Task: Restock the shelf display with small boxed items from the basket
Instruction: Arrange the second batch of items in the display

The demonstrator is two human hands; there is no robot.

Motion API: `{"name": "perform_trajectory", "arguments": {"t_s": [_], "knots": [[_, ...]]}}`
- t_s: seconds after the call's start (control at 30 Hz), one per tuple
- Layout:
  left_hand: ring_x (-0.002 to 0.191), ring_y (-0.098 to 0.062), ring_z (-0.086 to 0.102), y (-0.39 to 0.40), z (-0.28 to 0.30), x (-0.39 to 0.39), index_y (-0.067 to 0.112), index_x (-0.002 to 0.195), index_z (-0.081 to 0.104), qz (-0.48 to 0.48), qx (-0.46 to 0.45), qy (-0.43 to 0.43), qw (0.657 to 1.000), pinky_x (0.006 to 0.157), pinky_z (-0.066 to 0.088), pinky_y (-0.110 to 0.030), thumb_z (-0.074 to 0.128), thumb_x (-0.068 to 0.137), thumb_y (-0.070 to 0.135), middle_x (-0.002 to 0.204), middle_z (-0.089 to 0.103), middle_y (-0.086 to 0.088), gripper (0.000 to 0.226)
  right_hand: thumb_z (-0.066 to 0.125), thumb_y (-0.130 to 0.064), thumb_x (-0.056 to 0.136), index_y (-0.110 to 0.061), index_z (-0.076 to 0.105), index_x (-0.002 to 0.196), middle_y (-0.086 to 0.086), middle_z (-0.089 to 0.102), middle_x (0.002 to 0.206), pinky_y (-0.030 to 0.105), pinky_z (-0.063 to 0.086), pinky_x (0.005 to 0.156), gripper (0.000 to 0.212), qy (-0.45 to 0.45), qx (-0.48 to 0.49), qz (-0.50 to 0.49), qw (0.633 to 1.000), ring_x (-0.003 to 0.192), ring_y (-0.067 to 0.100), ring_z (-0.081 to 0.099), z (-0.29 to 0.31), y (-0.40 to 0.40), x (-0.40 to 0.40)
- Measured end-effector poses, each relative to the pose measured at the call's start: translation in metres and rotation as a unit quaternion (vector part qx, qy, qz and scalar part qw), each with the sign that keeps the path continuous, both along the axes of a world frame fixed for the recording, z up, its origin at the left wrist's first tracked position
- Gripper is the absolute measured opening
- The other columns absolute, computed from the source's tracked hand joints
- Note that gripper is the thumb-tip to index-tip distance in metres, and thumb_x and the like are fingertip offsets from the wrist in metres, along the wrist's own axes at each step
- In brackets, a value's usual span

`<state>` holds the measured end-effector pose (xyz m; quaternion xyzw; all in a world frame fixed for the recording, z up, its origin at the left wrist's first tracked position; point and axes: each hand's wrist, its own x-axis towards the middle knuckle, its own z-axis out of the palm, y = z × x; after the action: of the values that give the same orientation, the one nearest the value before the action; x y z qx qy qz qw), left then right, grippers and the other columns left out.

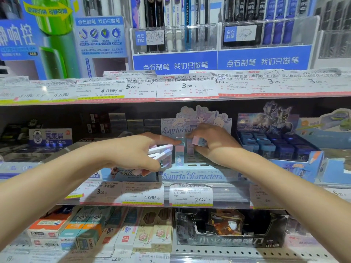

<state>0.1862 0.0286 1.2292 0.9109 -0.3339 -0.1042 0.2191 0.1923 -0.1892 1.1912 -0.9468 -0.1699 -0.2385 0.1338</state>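
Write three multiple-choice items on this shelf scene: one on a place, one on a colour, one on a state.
1. Where does the pale blue Sanrio display tray sit?
A. top shelf
B. middle shelf
C. floor

2. What colour is the small box pinched in the right hand?
A. pink and blue
B. green
C. black

3. What is the left hand doing?
A. hanging empty
B. pressing a price tag
C. holding several small pastel boxes

Answers: 1 B, price strips run above and below it; 2 A, the box shows pink and blue; 3 C, fingers curl round a fanned stack.
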Motion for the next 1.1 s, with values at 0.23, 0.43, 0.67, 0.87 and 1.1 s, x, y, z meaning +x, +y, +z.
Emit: {"name": "perform_trajectory", "arguments": {"t_s": [0.23,0.43,0.67,0.87,1.1], "knots": [[0.041,-0.010,0.049,-0.008,-0.011,-0.001,0.034,0.103,0.053,0.029,-0.116,-0.021,0.993,0.044,0.041,-0.021,0.062,0.085,0.015,0.067,0.070,-0.004,0.028,0.059,-0.021,0.085,-0.015,0.063,0.106,0.007,0.066,0.110,0.035,0.049,0.087,0.022,0.075,0.109,0.022,0.991,0.101,0.024,0.060,0.012,0.004,-0.016],[0.027,0.003,0.031,-0.028,-0.012,-0.018,-0.005,0.070,0.062,0.087,-0.265,-0.043,0.959,0.032,0.028,-0.009,0.070,0.080,0.035,0.037,0.055,-0.001,0.041,0.066,-0.033,0.079,-0.017,0.057,0.101,0.003,0.063,0.098,0.034,0.048,0.074,0.028,0.083,0.136,0.061,0.985,0.088,0.020,0.059,0.011,0.016,-0.032],[0.036,-0.005,0.028,-0.038,-0.015,-0.016,-0.003,0.059,0.059,0.094,-0.281,-0.042,0.954,0.036,0.029,-0.017,0.069,0.080,0.030,0.042,0.038,0.004,0.040,0.060,-0.020,0.084,-0.014,0.057,0.081,0.003,0.057,0.064,0.026,0.040,0.053,0.007,0.121,0.139,0.142,0.973,0.054,0.007,0.048,0.013,0.026,-0.045],[0.039,-0.019,0.035,-0.029,-0.002,-0.018,0.018,0.049,0.067,0.085,-0.278,-0.010,0.957,0.037,0.025,-0.018,0.065,0.083,0.023,0.041,0.048,-0.004,0.035,0.057,-0.034,0.088,-0.010,0.053,0.112,-0.007,0.057,0.066,0.016,0.043,0.052,0.034,0.156,0.136,0.177,0.962,0.053,0.001,0.053,0.005,0.015,-0.048],[0.047,-0.022,0.036,-0.025,-0.001,-0.018,0.002,0.055,0.059,0.059,-0.235,0.009,0.970,0.037,0.024,-0.019,0.069,0.072,0.034,0.060,0.055,-0.037,0.038,0.062,-0.026,0.085,-0.023,0.061,0.104,-0.009,0.058,0.060,0.008,0.031,0.044,0.019,0.124,0.186,0.193,0.955,0.040,0.002,0.044,0.015,0.000,-0.051]]}}
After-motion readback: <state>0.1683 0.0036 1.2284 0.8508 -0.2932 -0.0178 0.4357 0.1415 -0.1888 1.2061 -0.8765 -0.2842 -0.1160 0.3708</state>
